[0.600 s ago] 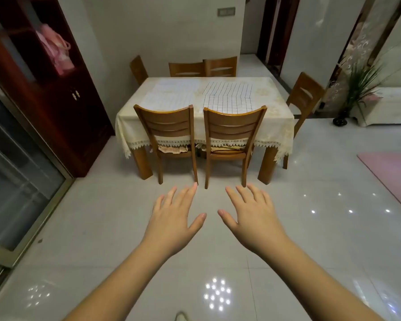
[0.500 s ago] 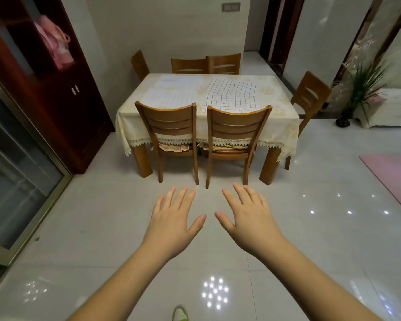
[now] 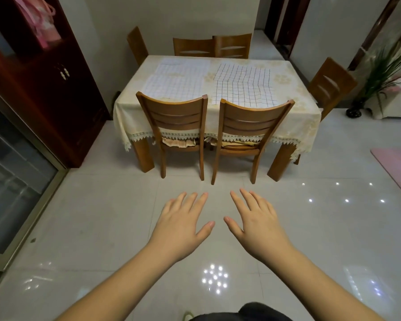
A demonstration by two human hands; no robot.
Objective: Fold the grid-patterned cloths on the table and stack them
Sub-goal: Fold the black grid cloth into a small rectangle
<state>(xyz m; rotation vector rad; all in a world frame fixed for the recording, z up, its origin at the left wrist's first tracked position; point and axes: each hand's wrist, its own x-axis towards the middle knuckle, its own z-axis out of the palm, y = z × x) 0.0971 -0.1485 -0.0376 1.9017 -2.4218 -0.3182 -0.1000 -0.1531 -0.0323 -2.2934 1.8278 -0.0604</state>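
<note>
Both hands are out in front, palms down, above the shiny floor (image 3: pixel 102 228), holding nothing. Left hand (image 3: pixel 183 224) & right hand (image 3: pixel 257 224) have fingers straight & spread a bit, thumbs pointing at each other. The grid cloths lie flat on the table (image 3: pixel 294 117), far from the hands: pale grid cloth (image 3: pixel 176 81) on the left, dark-lined grid cloth (image 3: pixel 243 85) just beside it on the right. Two chairs (image 3: pixel 178 121) are pushed in at the near side.

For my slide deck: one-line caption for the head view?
Both open hands, left hand and right hand, hover before grid-patterned cloths lying unfolded on the table.
</note>
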